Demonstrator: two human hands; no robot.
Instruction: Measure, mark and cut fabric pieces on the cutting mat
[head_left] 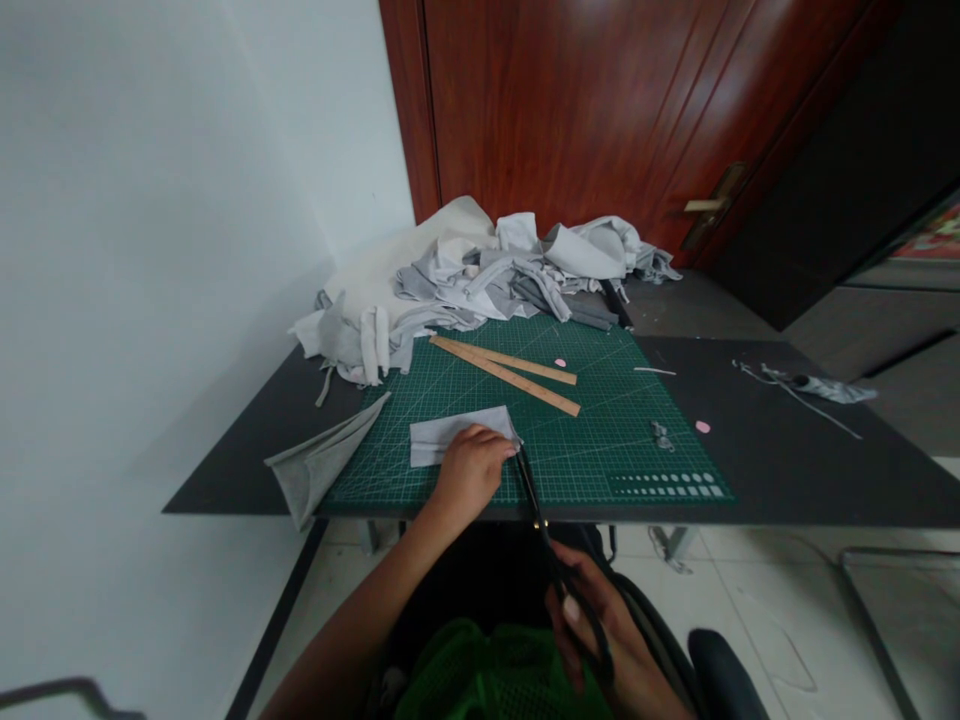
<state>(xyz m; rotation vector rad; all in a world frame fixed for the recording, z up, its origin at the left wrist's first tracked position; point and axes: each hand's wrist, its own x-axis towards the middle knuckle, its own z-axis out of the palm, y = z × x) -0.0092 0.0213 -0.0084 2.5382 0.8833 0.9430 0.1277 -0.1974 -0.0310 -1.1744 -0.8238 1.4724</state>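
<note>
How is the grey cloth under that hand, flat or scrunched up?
Mostly flat: the grey cloth lies on the green mat with straight edges showing. The left hand hides part.

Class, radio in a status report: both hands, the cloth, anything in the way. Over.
Left hand on cloth. Right hand holding scissors, tips at cloth's right edge. Possible obstruction: left hand, close to tips. Rulers beyond, apart from cloth.
</note>
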